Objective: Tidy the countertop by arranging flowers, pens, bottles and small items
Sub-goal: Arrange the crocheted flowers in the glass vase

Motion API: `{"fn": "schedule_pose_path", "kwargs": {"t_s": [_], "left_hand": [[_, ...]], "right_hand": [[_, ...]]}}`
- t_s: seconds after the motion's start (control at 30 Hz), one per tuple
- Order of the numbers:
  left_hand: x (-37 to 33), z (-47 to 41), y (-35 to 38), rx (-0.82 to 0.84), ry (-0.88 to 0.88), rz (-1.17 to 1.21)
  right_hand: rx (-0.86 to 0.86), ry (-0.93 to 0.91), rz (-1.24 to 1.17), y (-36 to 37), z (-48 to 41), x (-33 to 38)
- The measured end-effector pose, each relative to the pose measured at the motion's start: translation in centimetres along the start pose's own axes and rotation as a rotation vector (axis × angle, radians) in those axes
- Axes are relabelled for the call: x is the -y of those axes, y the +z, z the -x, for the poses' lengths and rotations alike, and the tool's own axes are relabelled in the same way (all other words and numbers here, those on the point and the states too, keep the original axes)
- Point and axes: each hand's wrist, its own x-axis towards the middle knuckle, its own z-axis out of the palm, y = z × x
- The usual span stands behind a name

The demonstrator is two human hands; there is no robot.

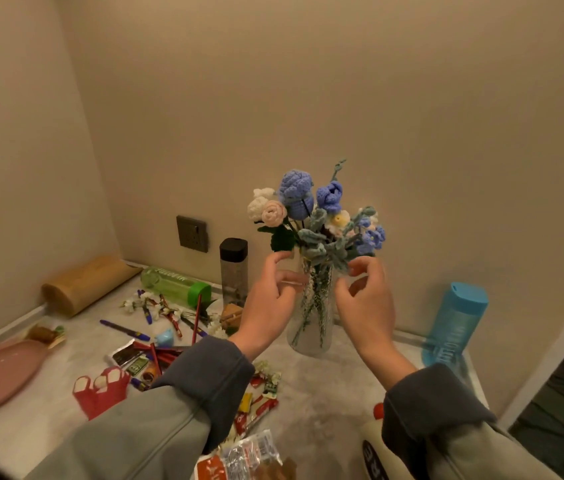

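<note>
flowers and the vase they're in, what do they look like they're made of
Flowers: crocheted yarn, matte and fuzzy; ribbed stitches show on the blue and white heads. Vase: clear and glossy, with the stems visible through its wall; probably glass, though clear plastic cannot be ruled out.

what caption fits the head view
Left hand and right hand flank crocheted flowers in a glass vase on a cluttered countertop.

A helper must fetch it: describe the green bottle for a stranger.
Find the dark wall socket. Below it, along the wall, is the green bottle. It lies on its side; the clear bottle beside it and the blue bottle stand upright.
</note>
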Motion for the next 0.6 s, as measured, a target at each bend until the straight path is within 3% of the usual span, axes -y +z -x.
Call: {"fn": "schedule_pose_path", "kwargs": {"t_s": [0.33,0.6], "left_hand": [[2.9,0.1,-0.4,0.036,-0.182,-0.001],[4.3,-4.5,0.3,0.290,-0.242,-0.098]], "right_hand": [[0.348,0.319,-0.007,2.4,0.8,-3.5],[0.256,0.365,-0.171,5.1,-1.6,-2.8]]}}
